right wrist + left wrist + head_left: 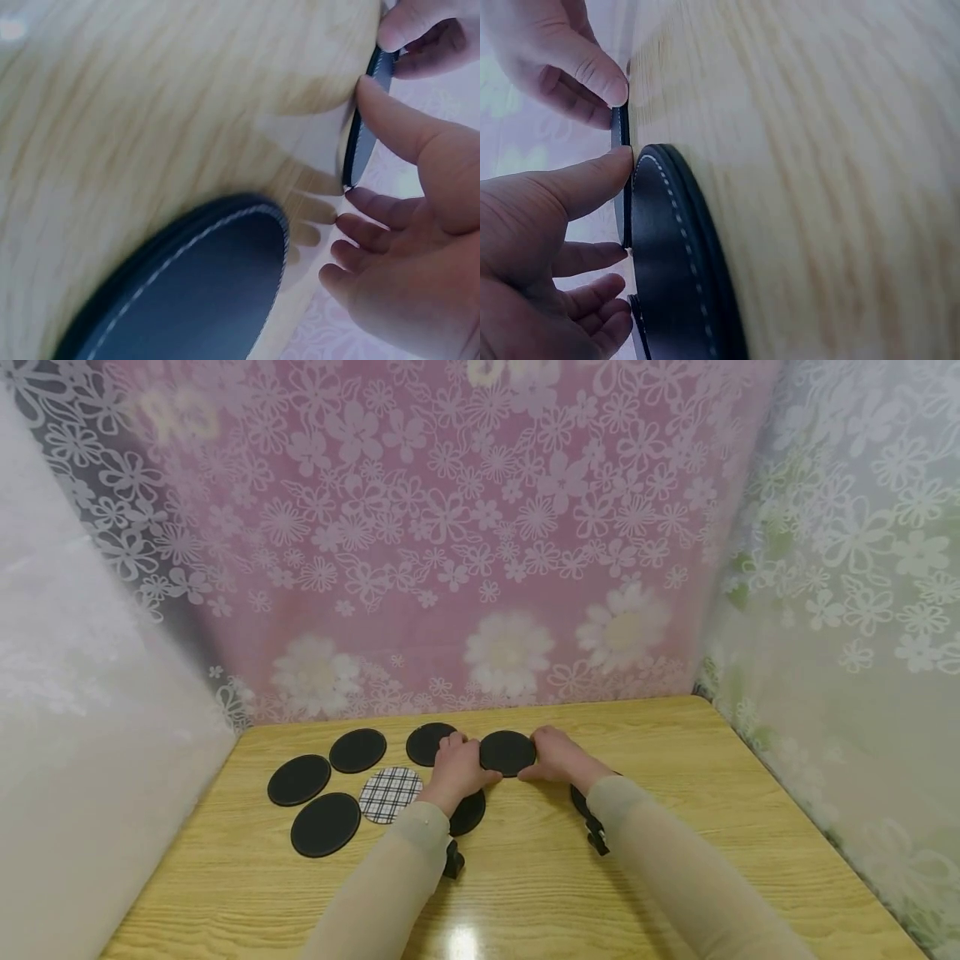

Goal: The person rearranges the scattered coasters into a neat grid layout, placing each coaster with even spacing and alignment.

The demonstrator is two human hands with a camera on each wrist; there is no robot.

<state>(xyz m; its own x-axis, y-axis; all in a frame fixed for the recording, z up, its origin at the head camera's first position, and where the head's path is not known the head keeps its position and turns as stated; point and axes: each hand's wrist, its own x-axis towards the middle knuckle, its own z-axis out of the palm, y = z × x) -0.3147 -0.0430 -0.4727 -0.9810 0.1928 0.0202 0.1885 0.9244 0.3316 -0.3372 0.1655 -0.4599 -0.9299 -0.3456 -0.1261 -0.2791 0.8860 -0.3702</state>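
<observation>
Wood table (517, 893) up front, with the plaid disc (391, 795) on it. Past that to its right, left hand (455, 768) and right hand (558, 757) pinch opposite edges of a black disc (507, 753); can't tell if it's lifted. I'd keep the grip on the rim, move both sides evenly and mind the far disc (426, 745) behind and right of the plaid one
</observation>
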